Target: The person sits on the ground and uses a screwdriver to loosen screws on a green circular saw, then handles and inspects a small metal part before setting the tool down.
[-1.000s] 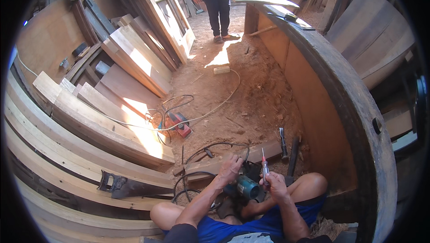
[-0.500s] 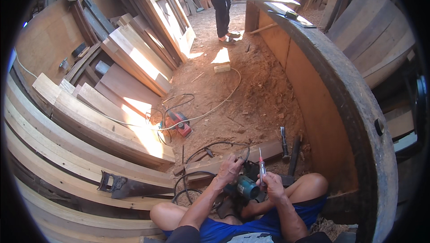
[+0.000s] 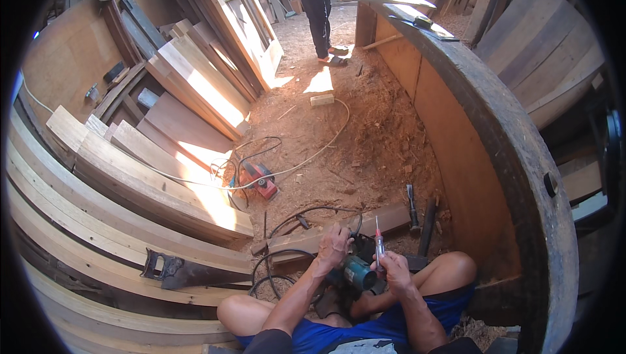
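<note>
I sit cross-legged with a teal and black power tool (image 3: 358, 272) between my knees. My right hand (image 3: 395, 269) is closed around a screwdriver (image 3: 379, 246) with a clear and red handle, its thin shaft pointing up and away from me. The hand is just right of the tool's round body. My left hand (image 3: 335, 243) is by the dark far end of the power tool, fingers bent together. What they pinch there is too small to make out. A black power cord (image 3: 285, 226) loops over the ground beside that hand.
A wooden block (image 3: 391, 216), a chisel (image 3: 412, 205) and a dark-handled hammer (image 3: 427, 227) lie ahead. A red power tool (image 3: 262, 183) is farther off. A handsaw (image 3: 171, 269) rests on stacked boards at left. A long bench (image 3: 495, 103) stands at right; another person (image 3: 316, 12) is beyond.
The other person's hands have come together over the pale sheet on the bench. My hands have barely moved; the screwdriver has shifted slightly left.
</note>
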### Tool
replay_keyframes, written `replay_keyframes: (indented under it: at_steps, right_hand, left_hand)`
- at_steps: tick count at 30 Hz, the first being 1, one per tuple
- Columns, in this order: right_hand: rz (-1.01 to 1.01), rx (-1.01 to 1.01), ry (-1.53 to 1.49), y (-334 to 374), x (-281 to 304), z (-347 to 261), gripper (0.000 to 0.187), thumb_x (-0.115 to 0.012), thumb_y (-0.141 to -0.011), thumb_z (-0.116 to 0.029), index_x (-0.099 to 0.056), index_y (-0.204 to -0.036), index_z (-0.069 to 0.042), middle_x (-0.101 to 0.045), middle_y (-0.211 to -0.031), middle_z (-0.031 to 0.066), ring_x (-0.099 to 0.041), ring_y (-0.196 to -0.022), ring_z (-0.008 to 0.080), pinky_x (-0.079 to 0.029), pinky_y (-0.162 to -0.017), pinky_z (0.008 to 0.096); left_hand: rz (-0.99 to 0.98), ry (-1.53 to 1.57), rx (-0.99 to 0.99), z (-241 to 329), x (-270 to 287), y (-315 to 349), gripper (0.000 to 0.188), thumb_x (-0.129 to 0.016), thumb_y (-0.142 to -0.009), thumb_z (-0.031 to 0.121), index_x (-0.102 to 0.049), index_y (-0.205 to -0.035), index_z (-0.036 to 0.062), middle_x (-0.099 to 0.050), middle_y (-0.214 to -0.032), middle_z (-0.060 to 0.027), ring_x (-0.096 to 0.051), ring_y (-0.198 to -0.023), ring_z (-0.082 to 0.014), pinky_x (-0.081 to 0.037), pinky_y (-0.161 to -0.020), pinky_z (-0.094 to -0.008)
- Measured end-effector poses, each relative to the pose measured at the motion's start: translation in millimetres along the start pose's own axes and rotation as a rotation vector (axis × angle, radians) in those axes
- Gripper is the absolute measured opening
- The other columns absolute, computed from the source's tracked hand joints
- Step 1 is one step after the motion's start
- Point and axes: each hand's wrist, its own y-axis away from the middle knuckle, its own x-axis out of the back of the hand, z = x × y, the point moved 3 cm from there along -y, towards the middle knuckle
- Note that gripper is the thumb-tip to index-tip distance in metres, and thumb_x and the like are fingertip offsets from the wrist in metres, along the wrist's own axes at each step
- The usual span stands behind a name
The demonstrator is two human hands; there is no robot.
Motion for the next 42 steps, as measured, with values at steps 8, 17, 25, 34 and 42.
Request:
replay_keyframes:
  at_steps: [8, 17, 25, 34, 42]
  right_hand:
    - [0.008, 0.004, 0.006, 0.0, -1.4, 0.5, 0.023, -0.057, -0.102, -0.023, -0.065, -0.102, -0.001, -0.07, -0.08, 0.0045, -0.055, -0.064, 0.0063, -0.045, -0.06, 0.023]
    - [0.016, -0.009, 0.002, -2.3, 2.6, 8.1, 0.024, -0.057, -0.103, -0.022, -0.065, -0.104, 0.0, -0.07, -0.081, 0.0047, -0.056, -0.065, 0.0067, -0.046, -0.061, 0.0231]
    - [0.004, -0.005, 0.01, -4.1, 0.6, 9.6, 0.024, -0.057, -0.103, -0.022, -0.066, -0.102, 0.0, -0.07, -0.081, 0.0043, -0.056, -0.065, 0.0067, -0.045, -0.06, 0.0233]
    - [0.015, -0.007, 0.045, -2.6, -0.8, 4.4, 0.023, -0.058, -0.102, -0.023, -0.066, -0.099, -0.002, -0.069, -0.08, 0.0031, -0.054, -0.064, 0.0055, -0.044, -0.06, 0.0231]
    - [0.01, 0.005, 0.038, -3.0, -0.5, 6.6, 0.024, -0.059, -0.102, -0.025, -0.066, -0.099, -0.002, -0.069, -0.08, 0.0026, -0.053, -0.064, 0.0056, -0.044, -0.06, 0.0233]
  left_hand:
    - [-0.024, 0.168, -0.04, -7.5, 6.2, 1.3, 0.019, -0.076, -0.081, 0.008, -0.068, -0.097, 0.0075, -0.061, -0.089, -0.0157, -0.061, -0.086, -0.0374, -0.05, -0.072, -0.0475]
    - [0.023, 0.124, 0.037, -2.9, 1.7, 1.8, 0.02, -0.076, -0.083, 0.014, -0.066, -0.099, 0.0087, -0.06, -0.094, -0.0155, -0.062, -0.086, -0.0382, -0.05, -0.071, -0.0486]
    - [0.031, 0.12, 0.029, -1.0, 5.9, 2.6, 0.018, -0.076, -0.084, 0.016, -0.065, -0.096, 0.0089, -0.059, -0.094, -0.016, -0.062, -0.086, -0.0385, -0.051, -0.07, -0.0491]
    - [0.093, 0.09, -0.026, -0.2, 2.2, 1.0, 0.018, -0.079, -0.082, 0.015, -0.064, -0.088, 0.0064, -0.059, -0.088, -0.0147, -0.06, -0.083, -0.0371, -0.049, -0.07, -0.0481]
    - [0.149, 0.149, -0.029, -7.0, -0.4, 0.9, 0.019, -0.081, -0.08, 0.014, -0.064, -0.085, 0.0057, -0.059, -0.08, -0.0136, -0.06, -0.077, -0.0359, -0.048, -0.068, -0.0469]
